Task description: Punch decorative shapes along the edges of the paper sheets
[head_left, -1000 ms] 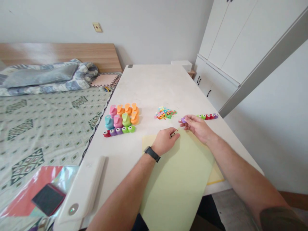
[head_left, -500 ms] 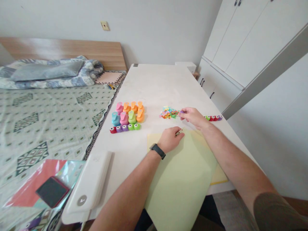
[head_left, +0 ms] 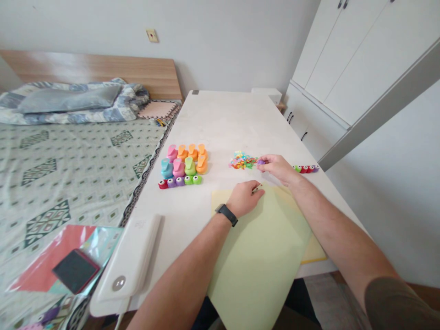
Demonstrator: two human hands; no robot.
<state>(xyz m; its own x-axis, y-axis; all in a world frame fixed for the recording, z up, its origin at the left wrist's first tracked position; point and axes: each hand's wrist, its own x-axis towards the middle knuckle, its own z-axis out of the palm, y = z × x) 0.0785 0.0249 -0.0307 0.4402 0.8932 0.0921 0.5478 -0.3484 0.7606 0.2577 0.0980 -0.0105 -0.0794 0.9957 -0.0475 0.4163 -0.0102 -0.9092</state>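
A pale green-yellow sheet of paper (head_left: 261, 247) hangs over the table's near edge, with small holes along its far corner. My left hand (head_left: 245, 197), with a dark watch on the wrist, is closed on that far edge. Beyond it, my right hand (head_left: 277, 168) pinches a small purple craft punch (head_left: 261, 162). The punch is just right of a heap of colourful paper cut-outs (head_left: 242, 160). Under the sheet lies more yellow paper (head_left: 314, 252). To the right of my right hand stands a row of small red, green and purple punches (head_left: 305, 169).
Rows of larger punches (head_left: 178, 167) in pink, orange, blue and green stand on the left of the white table (head_left: 227, 114), with small punches before them. A long white device (head_left: 132, 256) sits at the near left. A phone (head_left: 75, 270) lies on the bed.
The purple punch shows more clearly between my right fingers, which have shifted slightly. My left hand stays on the sheet, and the whole view has moved a little.
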